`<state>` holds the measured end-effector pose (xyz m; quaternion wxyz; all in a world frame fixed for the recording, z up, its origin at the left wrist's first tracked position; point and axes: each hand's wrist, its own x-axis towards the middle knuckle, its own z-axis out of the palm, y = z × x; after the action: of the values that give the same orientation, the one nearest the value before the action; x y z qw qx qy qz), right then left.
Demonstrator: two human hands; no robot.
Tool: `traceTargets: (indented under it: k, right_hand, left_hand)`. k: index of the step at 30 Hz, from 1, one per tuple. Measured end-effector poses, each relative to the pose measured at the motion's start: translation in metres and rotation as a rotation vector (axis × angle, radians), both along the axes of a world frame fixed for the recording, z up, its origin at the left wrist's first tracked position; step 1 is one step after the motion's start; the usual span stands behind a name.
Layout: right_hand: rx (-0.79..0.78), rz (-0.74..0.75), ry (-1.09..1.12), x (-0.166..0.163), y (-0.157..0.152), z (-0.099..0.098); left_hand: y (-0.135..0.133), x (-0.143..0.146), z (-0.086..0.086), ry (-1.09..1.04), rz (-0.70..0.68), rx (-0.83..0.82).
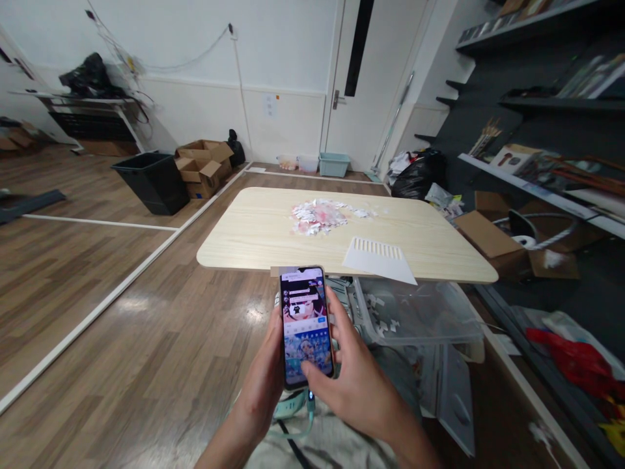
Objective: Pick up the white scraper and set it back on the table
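Left hand (pixel 263 384) gripping a phone (pixel 306 326) upright at 6 o'clock, low in view. Right hand (pixel 359 384) cupping its right edge, thumb on the screen. Table (pixel 254 234) with paper scraps (pixel 319 216) at 12 o'clock.

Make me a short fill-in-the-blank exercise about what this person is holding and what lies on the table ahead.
1. Both hands, the left hand and the right hand, hold a ____ with a lit screen.
2. The pile of small paper pieces lies on a light wooden ____.
3. The clear plastic bin sits ____ the table's near edge.
4. On the floor to the left stands a ____ bin beside open cardboard boxes.

Missing words: phone; table; below; black
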<state>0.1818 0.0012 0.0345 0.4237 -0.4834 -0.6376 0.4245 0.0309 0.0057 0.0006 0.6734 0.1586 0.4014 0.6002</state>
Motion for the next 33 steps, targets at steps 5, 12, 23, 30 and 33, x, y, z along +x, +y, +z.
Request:
traceTargets:
  k: [5,12,23,30,33]
  right_hand:
    - [0.025,-0.132,-0.002,-0.015,0.0,-0.001]
    - [0.06,-0.202,-0.013,-0.026,0.005,-0.004]
    - [-0.047,-0.025,0.038,-0.001,0.004,0.005]
    - [0.058,-0.087,-0.038,-0.01,0.005,-0.005]
    - [0.071,-0.076,-0.07,-0.008,0.004,-0.004]
  left_hand:
    - [0.0,0.001,-0.008,0.046,0.001,0.017]
    - [0.0,0.002,-0.009,0.089,0.043,0.054]
    - [-0.002,0.002,0.01,0.061,-0.008,-0.038]
    - [0.001,-0.003,0.009,0.061,0.011,-0.029]
    - [0.002,-0.002,0.001,0.042,0.026,0.022]
